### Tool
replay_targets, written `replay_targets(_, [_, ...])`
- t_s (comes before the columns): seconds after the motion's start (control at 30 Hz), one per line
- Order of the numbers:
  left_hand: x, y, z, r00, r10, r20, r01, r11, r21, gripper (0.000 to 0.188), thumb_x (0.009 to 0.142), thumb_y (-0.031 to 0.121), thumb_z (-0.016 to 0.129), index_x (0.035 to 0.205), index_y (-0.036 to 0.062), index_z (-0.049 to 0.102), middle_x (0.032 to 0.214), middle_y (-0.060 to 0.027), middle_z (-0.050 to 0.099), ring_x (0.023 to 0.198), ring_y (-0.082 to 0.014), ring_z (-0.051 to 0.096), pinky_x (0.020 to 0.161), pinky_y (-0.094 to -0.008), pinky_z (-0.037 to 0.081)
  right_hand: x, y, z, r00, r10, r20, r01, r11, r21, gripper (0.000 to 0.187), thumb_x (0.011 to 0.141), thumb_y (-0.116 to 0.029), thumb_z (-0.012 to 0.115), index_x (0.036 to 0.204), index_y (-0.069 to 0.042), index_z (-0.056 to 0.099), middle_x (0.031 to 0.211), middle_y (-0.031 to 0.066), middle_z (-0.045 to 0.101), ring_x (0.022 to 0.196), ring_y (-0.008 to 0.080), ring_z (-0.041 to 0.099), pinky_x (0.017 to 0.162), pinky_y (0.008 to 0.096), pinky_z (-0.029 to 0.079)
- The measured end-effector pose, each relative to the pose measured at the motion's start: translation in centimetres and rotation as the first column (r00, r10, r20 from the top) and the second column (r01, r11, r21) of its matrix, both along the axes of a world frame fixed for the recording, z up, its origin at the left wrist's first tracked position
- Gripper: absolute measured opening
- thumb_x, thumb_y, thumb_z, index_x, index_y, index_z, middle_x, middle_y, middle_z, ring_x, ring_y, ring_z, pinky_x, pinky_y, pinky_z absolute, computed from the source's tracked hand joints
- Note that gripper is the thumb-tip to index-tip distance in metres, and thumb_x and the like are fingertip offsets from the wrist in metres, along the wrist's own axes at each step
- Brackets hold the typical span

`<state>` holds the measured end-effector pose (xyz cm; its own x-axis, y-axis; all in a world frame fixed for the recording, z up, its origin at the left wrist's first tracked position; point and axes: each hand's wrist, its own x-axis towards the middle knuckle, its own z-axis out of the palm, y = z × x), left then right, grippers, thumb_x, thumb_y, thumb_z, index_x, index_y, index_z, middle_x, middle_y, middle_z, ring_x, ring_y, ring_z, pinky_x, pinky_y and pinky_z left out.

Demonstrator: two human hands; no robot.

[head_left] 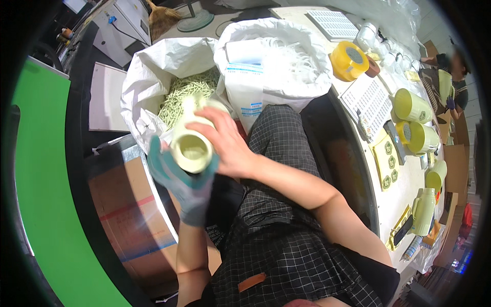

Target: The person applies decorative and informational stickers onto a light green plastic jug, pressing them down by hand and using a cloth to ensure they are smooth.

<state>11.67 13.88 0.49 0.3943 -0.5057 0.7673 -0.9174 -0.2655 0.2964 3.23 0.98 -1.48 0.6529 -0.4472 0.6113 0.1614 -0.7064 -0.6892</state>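
"Where is the pale green vessel (186, 121)?"

"Held up in front of the lap, toward the near side of the left sack (146, 66). The gloved left hand (186, 187) cups its near end from below; the bare right hand (227, 140) is curled over its right side."

"How would you handle it well?"

"I'd let the glove carry the weight, keep the bare fingers light and off the rim, and hold the vessel clear of the sack's edge so it doesn't snag."

"And its looks?"

"Smooth, round and yellowish green, its wide mouth facing near, with a thick rim and shaded inside. The far end is blurred; I can't tell its shape."

"What's around it?"

"Small pale green pieces (189, 92) fill the left sack. To its right, a second sack (286, 97) holds whitish plastic loops. Farther right, a handled jug (423, 212) of similar colour stands on the table (401, 197)."
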Motion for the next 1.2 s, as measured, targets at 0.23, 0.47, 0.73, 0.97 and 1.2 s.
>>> replay_targets(0.23, [4.3,-4.9,0.4,0.994,-0.092,-0.066,0.085,0.992,-0.094,0.103,0.077,0.014,0.093,0.159,-0.0014,0.032,0.156,-0.0242,0.046,0.141,-0.0397,0.050,0.116,-0.0485,0.043,2.3,-5.2,3.2,0.999,-0.049,-0.004,0.048,0.989,-0.140,0.077,0.072,-0.019,0.090,0.142,-0.017,0.060,0.151,0.0203,0.045,0.140,0.0456,0.041,0.116,0.0521,0.040])
replay_targets(0.47, [1.6,-3.7,0.2,0.989,-0.131,0.061,0.139,0.977,-0.159,0.099,0.075,0.024,0.095,0.154,0.0003,0.039,0.147,-0.0246,0.053,0.133,-0.0433,0.053,0.110,-0.0551,0.047,-9.6,-18.0,-1.4,0.550,-0.814,-0.184,0.638,0.552,-0.536,0.025,0.077,-0.027,0.087,0.090,-0.009,0.077,0.102,0.0097,0.067,0.103,0.0323,0.060,0.090,0.0477,0.048])
replay_targets(0.73, [-7.5,0.3,-0.7,0.863,-0.364,-0.350,0.464,0.844,0.267,0.083,0.071,0.053,0.091,0.131,0.0035,0.063,0.131,-0.0148,0.064,0.119,-0.0324,0.060,0.105,-0.0518,0.044,-12.9,-24.0,-3.6,0.142,-0.874,-0.466,0.540,0.463,-0.703,0.029,0.078,-0.031,0.083,0.092,-0.006,0.080,0.108,0.0073,0.073,0.111,0.0311,0.063,0.090,0.0503,0.049])
replay_targets(0.97, [-8.1,-0.4,-1.8,0.847,-0.428,-0.316,0.512,0.816,0.268,0.102,0.071,0.052,0.091,0.149,0.0031,0.049,0.144,-0.0177,0.047,0.130,-0.0354,0.050,0.105,-0.0541,0.046,-14.9,-24.1,-3.4,0.273,-0.850,-0.451,0.511,0.525,-0.680,0.027,0.088,-0.029,0.077,0.104,-0.008,0.076,0.102,0.0093,0.076,0.102,0.0325,0.068,0.085,0.0470,0.052])
replay_targets(1.2, [-7.0,-1.0,-3.6,0.790,-0.578,-0.207,0.587,0.810,-0.021,0.118,0.066,0.037,0.097,0.159,0.0033,0.032,0.141,-0.0191,0.048,0.126,-0.0387,0.055,0.100,-0.0532,0.051,-12.5,-9.5,3.3,0.877,0.097,-0.471,0.107,0.915,0.388,0.013,0.093,-0.016,0.076,0.092,-0.004,0.070,0.088,0.0112,0.070,0.082,0.0346,0.067,0.075,0.0432,0.055])
